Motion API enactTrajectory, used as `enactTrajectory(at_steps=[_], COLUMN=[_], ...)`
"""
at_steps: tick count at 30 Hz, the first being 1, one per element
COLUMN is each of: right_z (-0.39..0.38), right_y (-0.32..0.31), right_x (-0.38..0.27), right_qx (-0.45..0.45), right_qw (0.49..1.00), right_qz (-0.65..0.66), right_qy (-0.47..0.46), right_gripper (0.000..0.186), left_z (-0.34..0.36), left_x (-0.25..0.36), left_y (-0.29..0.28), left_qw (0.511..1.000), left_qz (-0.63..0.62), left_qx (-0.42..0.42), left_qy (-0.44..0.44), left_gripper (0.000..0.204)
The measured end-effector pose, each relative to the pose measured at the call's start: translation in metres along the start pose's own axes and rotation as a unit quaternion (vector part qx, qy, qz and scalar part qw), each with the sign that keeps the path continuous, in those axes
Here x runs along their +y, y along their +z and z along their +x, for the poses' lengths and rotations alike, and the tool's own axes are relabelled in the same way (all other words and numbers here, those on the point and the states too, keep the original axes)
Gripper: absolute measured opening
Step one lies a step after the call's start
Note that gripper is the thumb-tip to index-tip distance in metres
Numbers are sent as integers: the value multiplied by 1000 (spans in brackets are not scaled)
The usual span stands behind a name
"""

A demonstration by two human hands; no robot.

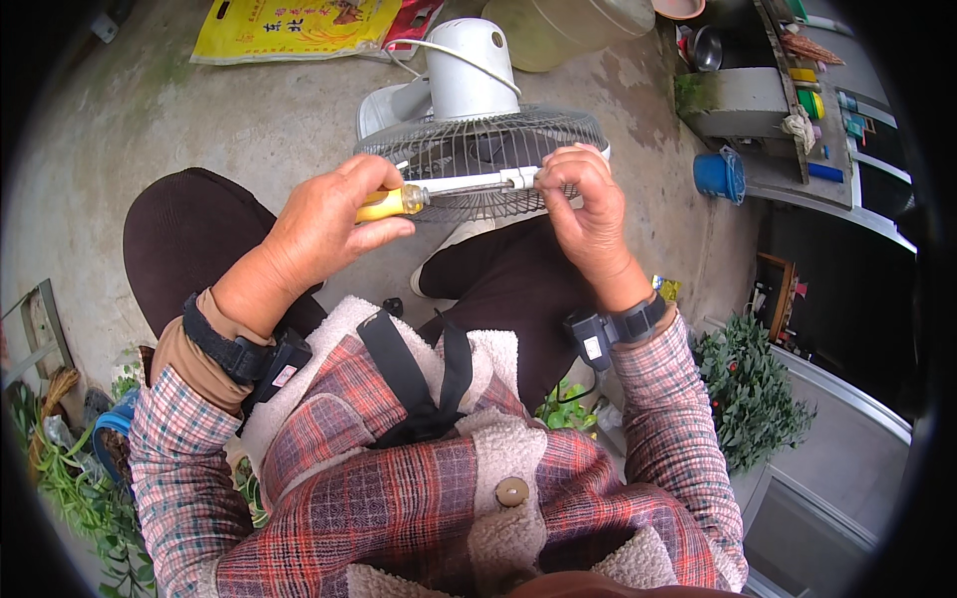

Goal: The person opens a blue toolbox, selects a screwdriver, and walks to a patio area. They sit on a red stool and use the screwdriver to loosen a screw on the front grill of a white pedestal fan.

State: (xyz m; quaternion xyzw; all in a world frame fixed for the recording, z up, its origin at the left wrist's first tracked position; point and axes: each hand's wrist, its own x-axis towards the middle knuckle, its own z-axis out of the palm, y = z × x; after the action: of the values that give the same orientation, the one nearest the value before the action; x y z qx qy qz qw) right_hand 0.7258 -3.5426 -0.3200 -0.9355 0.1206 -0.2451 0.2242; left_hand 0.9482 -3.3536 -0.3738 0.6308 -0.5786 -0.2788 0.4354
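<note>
My left hand [321, 217] is closed round the yellow handle of a screwdriver [387, 205]. The handle points right, toward a white clip [519, 178] on the rim of a wire fan guard. At that rim, just right of the clip, my right hand [586, 209] pinches with bent fingers; its fingertips hide what lies between them. The electric fan [473, 78] rests between my legs, its white motor housing pointing away from me and its grey wire guard [543, 125] toward me. The blades are partly hidden behind the wires.
A yellow printed sack [284, 30] and a large translucent tub [553, 35] lie on the concrete floor beyond the fan. To the right stand a blue bucket [718, 175], a concrete basin [733, 105] and a leafy plant [753, 394]. More potted greenery [85, 498] is at the lower left.
</note>
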Motion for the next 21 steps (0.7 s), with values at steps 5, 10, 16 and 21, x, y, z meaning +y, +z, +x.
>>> enactTrajectory(at_steps=[5, 10, 16, 21], right_z=[-1, 0, 4, 3], right_y=[2, -3, -6, -8], right_x=[2, -1, 2, 14], right_qx=[5, -7, -18, 19], right_qw=[1000, 999, 999, 999], right_qz=[-9, 17, -24, -10], right_qy=[-9, 32, 33, 48], right_gripper=[21, 25, 31, 26], left_z=[3, 3, 9, 22], left_x=[1, -2, 6, 19], left_y=[-3, 0, 2, 0], left_qw=[999, 999, 999, 999], left_qz=[-19, -22, -14, 17], left_qx=[-14, -12, -9, 21], left_qy=[-30, -29, -39, -20], left_gripper=[29, 27, 28, 27])
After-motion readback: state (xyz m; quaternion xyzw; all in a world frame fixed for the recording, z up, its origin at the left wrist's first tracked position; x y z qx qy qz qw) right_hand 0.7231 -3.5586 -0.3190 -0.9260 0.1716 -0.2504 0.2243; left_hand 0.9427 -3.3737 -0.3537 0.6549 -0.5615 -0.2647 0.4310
